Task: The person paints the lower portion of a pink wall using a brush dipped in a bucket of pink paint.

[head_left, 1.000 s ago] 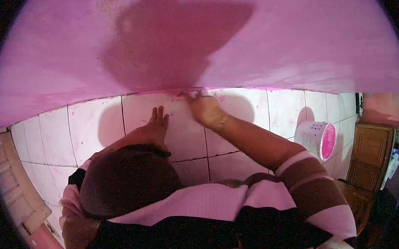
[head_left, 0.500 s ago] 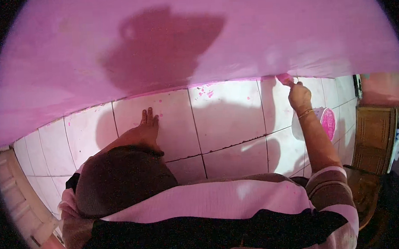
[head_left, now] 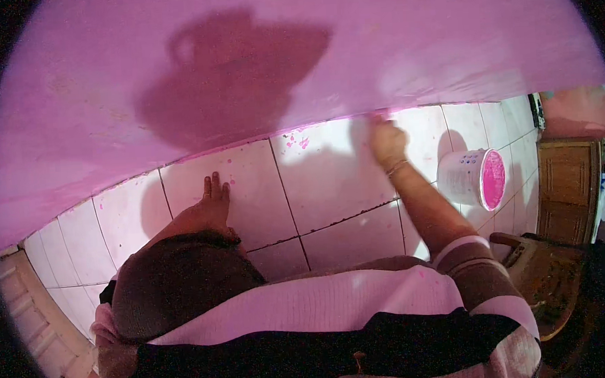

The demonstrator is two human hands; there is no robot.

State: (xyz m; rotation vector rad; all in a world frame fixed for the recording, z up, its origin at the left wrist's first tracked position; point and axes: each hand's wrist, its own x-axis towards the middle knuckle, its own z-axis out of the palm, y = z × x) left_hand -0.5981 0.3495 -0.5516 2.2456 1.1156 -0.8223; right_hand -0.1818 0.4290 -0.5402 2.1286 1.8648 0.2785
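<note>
My right hand (head_left: 388,143) is closed round a paintbrush (head_left: 379,117), its pink bristles at the foot of the pink wall (head_left: 411,39) where it meets the tiled floor (head_left: 343,180). The brush is blurred and its handle is mostly hidden in my fist. My left hand (head_left: 212,206) is open, fingers stretched toward the wall, over the tiles beside my knee; whether the palm presses on the floor I cannot tell. To the right of my right forearm stands a white bucket (head_left: 460,175) with pink paint (head_left: 494,179) in it.
Pink paint spots (head_left: 299,142) dot the tiles near the wall. At the right are a brown wooden cabinet (head_left: 567,182) and a wooden chair (head_left: 550,285). A panelled door (head_left: 46,319) is at the lower left. My shadow (head_left: 235,76) falls on the wall.
My right hand has moved left along the base of the wall with the paintbrush, uncovering the bucket. My left hand keeps its place, and the view has shifted slightly.
</note>
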